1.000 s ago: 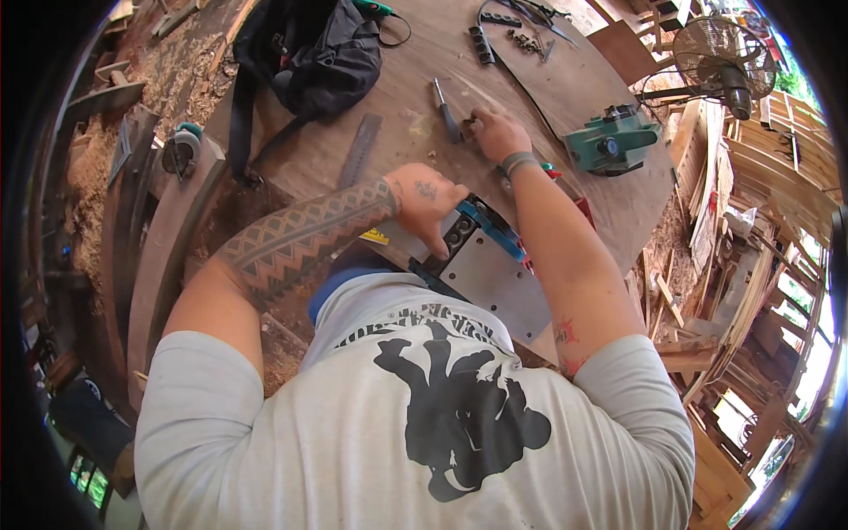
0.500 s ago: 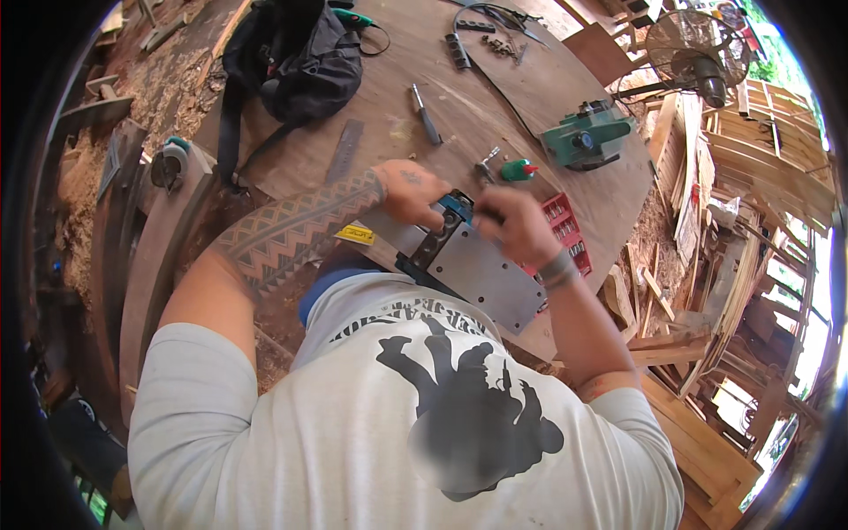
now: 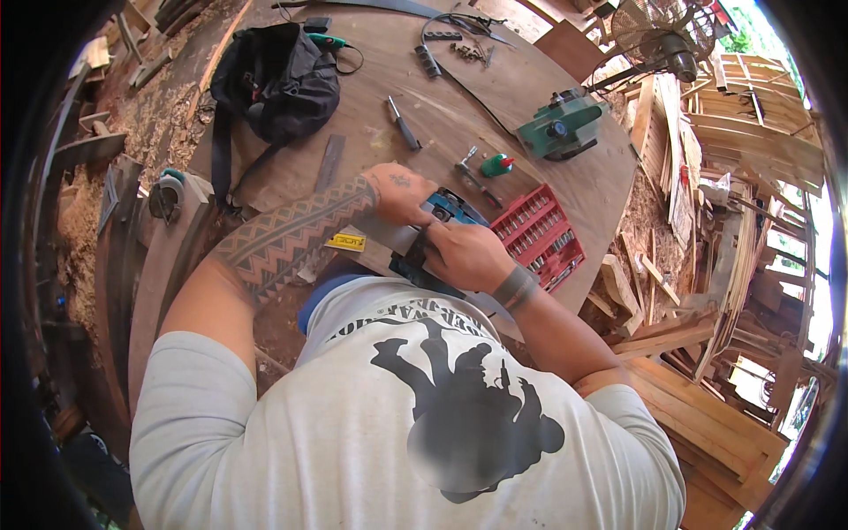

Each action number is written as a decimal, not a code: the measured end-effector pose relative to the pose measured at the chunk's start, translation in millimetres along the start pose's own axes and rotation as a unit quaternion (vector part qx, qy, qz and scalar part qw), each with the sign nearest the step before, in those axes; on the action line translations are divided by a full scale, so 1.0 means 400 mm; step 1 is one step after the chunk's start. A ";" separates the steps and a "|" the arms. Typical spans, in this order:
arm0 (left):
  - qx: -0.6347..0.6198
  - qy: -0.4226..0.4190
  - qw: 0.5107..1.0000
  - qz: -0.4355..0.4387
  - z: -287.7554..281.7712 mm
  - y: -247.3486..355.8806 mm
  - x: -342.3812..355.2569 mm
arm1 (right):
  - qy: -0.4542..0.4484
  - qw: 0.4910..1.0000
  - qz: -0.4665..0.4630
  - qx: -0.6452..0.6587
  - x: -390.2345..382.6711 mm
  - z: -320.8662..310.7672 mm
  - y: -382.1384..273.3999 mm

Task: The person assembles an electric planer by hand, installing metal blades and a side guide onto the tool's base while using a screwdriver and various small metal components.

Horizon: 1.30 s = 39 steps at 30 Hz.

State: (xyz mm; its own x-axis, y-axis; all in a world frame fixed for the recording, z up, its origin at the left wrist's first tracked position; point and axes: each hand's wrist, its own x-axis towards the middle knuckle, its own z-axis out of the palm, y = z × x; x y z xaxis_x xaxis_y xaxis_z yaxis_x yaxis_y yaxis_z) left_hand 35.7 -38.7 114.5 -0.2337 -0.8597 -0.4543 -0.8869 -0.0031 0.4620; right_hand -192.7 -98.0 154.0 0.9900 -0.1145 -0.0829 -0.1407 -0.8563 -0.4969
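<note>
An upturned electric planer point(image 3: 455, 208) with a blue body lies close to my waist, its metal sole mostly hidden under my right hand. My left hand point(image 3: 402, 194) is closed on its far left end, thumb pointing toward the cutter opening. My right hand point(image 3: 473, 256) bends over the dark cutter opening with its fingers curled inward. Whatever those fingertips pinch is hidden. Just right of the planer sits a red socket set tray point(image 3: 539, 234) filled with small metal bits. A wrench-like tool point(image 3: 477, 181) and a green bottle with a red cap point(image 3: 496, 165) lie beyond it.
A green power tool point(image 3: 561, 126) stands at the table's right, near a fan point(image 3: 662, 40). A black bag point(image 3: 283, 84) lies at the back left. A screwdriver-like tool point(image 3: 405, 124), a metal ruler point(image 3: 330, 161) and a yellow piece point(image 3: 347, 241) rest on the wooden table.
My right hand has come down and left onto the planer's cutter opening, uncovering more of the red tray. My left hand stays on the planer. The whole view has shifted slightly.
</note>
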 end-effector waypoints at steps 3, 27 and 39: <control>-0.009 0.000 1.000 -0.003 0.002 -0.005 0.002 | -0.016 1.000 -0.007 -0.016 0.011 0.007 0.002; -0.021 0.014 1.000 0.001 -0.006 0.002 0.004 | 0.023 0.998 -0.020 -0.048 -0.005 0.010 -0.007; -0.028 -0.001 1.000 0.001 -0.013 -0.006 0.017 | 0.021 0.996 -0.030 -0.076 0.023 -0.033 -0.010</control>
State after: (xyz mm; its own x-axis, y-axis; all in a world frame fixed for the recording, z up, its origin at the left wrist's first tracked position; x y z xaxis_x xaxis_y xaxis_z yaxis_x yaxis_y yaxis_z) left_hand 38.2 -47.3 114.3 -0.2374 -0.8582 -0.4552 -0.8627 -0.0292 0.5048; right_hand -182.7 -102.2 166.5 0.9967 -0.0791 -0.0197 -0.0808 -0.9281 -0.3633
